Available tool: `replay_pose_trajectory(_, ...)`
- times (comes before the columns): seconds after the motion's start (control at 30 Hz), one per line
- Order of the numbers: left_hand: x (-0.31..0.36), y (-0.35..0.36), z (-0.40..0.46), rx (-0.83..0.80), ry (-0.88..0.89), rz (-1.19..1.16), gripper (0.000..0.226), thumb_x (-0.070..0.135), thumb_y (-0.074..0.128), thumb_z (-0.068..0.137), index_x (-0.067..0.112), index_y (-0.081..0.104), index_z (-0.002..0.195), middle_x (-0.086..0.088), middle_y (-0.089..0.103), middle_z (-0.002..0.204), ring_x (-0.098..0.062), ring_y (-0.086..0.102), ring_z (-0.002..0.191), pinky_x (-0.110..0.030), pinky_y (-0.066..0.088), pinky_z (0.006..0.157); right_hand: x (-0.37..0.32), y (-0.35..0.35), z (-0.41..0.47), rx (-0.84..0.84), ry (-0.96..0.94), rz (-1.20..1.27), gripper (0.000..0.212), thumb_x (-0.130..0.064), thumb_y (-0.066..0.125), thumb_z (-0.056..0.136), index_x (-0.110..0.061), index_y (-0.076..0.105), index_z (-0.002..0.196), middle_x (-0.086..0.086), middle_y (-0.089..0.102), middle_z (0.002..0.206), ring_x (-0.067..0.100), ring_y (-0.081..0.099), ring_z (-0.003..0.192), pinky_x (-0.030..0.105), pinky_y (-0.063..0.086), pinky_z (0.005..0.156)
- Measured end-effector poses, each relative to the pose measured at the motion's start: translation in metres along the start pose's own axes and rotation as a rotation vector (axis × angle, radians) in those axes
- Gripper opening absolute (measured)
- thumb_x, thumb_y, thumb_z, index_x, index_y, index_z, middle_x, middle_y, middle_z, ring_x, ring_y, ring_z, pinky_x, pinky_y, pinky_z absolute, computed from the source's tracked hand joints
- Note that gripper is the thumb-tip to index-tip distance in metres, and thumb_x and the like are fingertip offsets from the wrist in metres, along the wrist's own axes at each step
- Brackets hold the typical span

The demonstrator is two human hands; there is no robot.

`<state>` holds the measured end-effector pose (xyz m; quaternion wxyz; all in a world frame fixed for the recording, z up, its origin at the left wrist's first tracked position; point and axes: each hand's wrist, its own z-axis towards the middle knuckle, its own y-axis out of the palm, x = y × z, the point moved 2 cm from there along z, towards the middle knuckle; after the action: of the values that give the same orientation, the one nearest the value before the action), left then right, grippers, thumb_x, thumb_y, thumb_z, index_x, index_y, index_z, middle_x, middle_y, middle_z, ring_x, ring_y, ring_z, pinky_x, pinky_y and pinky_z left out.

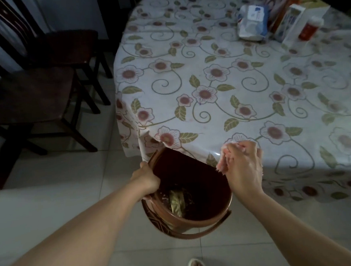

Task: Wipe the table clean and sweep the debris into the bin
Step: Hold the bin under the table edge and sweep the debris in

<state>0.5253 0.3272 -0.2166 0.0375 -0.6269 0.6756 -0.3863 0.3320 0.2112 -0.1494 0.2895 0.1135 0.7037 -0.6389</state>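
Below the table (253,109) edge, the brown bin (189,208) hung tucked against the overhanging cloth, debris inside. Left hand (147,180) gripped its rim; right hand (244,165) clutched a pink rag (223,167) at the table's lip. Bare floor tiles (59,196) lay leftward, chairs (29,99) well apart.

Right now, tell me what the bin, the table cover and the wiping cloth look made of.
Bin: brown moulded plastic, probably; smooth rim, slight sheen. Table cover: likely vinyl or coated cloth; glossy glare at the edge, printed flowers. Cloth in the right hand: soft pinkish fabric, seemingly; bunched.
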Motion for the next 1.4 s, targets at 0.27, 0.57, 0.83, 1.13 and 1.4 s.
replay_pose_trajectory(0.27, -0.003, -0.019, 0.012, -0.017, -0.024, 0.060, 0.048, 0.000, 0.045, 0.086, 0.010, 0.032, 0.131, -0.021, 0.055, 0.119, -0.021, 0.056, 0.045, -0.020, 0.038, 0.029, -0.065, 0.054, 0.015, -0.102, -0.243, -0.205, 0.024, -0.008, 0.055, 0.088, -0.016, 0.059, 0.110, 0.006, 0.038, 0.126, 0.025, 0.036, 0.110, 0.029, 0.038, 0.083)
replay_pose_trajectory(0.57, -0.016, -0.042, 0.014, -0.043, -0.023, -0.037, 0.045, -0.001, 0.044, 0.087, 0.013, 0.032, 0.128, -0.019, 0.050, 0.117, -0.023, 0.056, 0.058, -0.019, 0.039, 0.029, -0.115, 0.096, 0.038, -0.247, -0.632, -0.181, 0.038, 0.004, 0.054, 0.086, -0.017, 0.062, 0.118, -0.005, 0.050, 0.126, 0.021, 0.037, 0.113, 0.017, 0.026, 0.083)
replay_pose_trajectory(0.83, -0.031, -0.057, 0.007, 0.003, -0.047, -0.062, 0.043, -0.001, 0.046, 0.087, 0.013, 0.032, 0.126, -0.022, 0.049, 0.121, -0.031, 0.065, 0.075, -0.020, 0.039, 0.028, -0.127, 0.112, 0.012, -0.690, -0.599, -0.439, 0.018, -0.003, 0.057, 0.083, -0.020, 0.061, 0.086, 0.009, 0.055, 0.113, 0.029, 0.047, 0.111, 0.047, 0.046, 0.093)
replay_pose_trajectory(1.13, -0.044, -0.064, -0.006, 0.040, -0.042, -0.078, 0.055, 0.002, 0.043, 0.088, 0.010, 0.024, 0.138, -0.020, 0.050, 0.121, -0.025, 0.058, 0.070, -0.024, 0.042, 0.034, -0.092, 0.099, -0.035, -0.729, -0.237, -0.355, 0.014, -0.013, 0.061, 0.078, -0.018, 0.058, 0.065, 0.004, 0.062, 0.077, 0.024, 0.065, 0.076, 0.028, 0.048, 0.058)
replay_pose_trajectory(1.4, -0.040, -0.078, -0.026, 0.097, -0.057, -0.024, 0.059, 0.006, 0.047, 0.088, 0.006, 0.021, 0.141, -0.022, 0.050, 0.123, -0.027, 0.060, 0.070, -0.025, 0.041, 0.035, -0.111, 0.059, -0.037, -0.606, -0.198, -0.334, 0.013, -0.007, 0.053, 0.080, -0.017, 0.057, 0.086, 0.004, 0.062, 0.092, 0.024, 0.060, 0.084, 0.033, 0.046, 0.065)
